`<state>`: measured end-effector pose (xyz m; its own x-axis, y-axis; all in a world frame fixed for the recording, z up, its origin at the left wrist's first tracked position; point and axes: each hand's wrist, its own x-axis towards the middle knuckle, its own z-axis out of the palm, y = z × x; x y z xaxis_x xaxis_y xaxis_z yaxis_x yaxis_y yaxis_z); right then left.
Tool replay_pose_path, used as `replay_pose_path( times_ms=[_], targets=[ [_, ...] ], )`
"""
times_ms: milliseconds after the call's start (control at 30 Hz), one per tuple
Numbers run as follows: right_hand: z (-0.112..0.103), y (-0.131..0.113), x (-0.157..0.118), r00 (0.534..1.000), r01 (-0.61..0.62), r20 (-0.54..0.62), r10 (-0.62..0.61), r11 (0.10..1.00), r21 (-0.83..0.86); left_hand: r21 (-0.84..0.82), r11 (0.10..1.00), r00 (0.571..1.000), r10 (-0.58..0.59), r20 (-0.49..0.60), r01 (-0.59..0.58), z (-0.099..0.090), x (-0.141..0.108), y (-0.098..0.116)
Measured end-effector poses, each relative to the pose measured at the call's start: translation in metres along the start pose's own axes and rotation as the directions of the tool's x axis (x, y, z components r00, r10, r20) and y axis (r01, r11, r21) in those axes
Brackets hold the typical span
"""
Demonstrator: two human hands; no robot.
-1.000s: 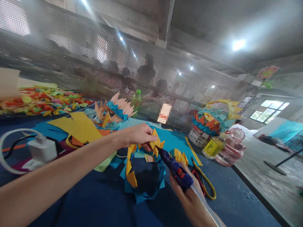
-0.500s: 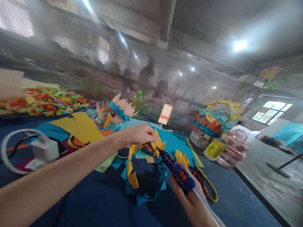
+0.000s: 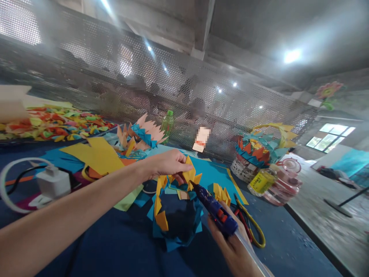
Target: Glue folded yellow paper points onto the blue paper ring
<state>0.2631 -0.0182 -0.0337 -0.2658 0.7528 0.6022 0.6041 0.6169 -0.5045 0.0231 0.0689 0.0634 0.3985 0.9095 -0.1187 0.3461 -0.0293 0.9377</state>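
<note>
Between the thumb and fingers of my left hand is a yellow folded paper piece, held at the far side of a ring of folded paper. That paper ring has blue points outside and yellow pieces along its left and far edges. My right hand is wrapped round a dark blue glue gun, with a clear glue stick coming out of its back. The nozzle points up-left and is at the lower edge of the yellow piece; whether it touches I cannot tell. More yellow folded pieces lie behind the glue gun.
Yellow-handled scissors lie right of my right hand. A white charger with cables sits left. Behind stand a peach-and-blue paper piece, a green-capped bottle, a paper basket, a yellow-labelled jar and a pink bottle.
Almost nothing differs. The yellow piece in my left hand and the glue gun's nozzle have shifted very slightly left.
</note>
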Motion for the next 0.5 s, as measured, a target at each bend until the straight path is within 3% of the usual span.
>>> replay_pose_path(
  times_ms=[233, 500],
  targets=[
    [0.004, 0.019, -0.011, 0.997, 0.014, -0.077, -0.023, 0.994, -0.105, -0.003, 1.0, 1.0, 0.016, -0.007, -0.016, -0.005, 0.0, 0.0],
    [0.003, 0.006, -0.003, 0.999, 0.017, -0.035, -0.019, 0.999, -0.045, -0.019, 1.0, 1.0, 0.019, -0.005, -0.019, -0.006, -0.002, 0.003]
  ],
)
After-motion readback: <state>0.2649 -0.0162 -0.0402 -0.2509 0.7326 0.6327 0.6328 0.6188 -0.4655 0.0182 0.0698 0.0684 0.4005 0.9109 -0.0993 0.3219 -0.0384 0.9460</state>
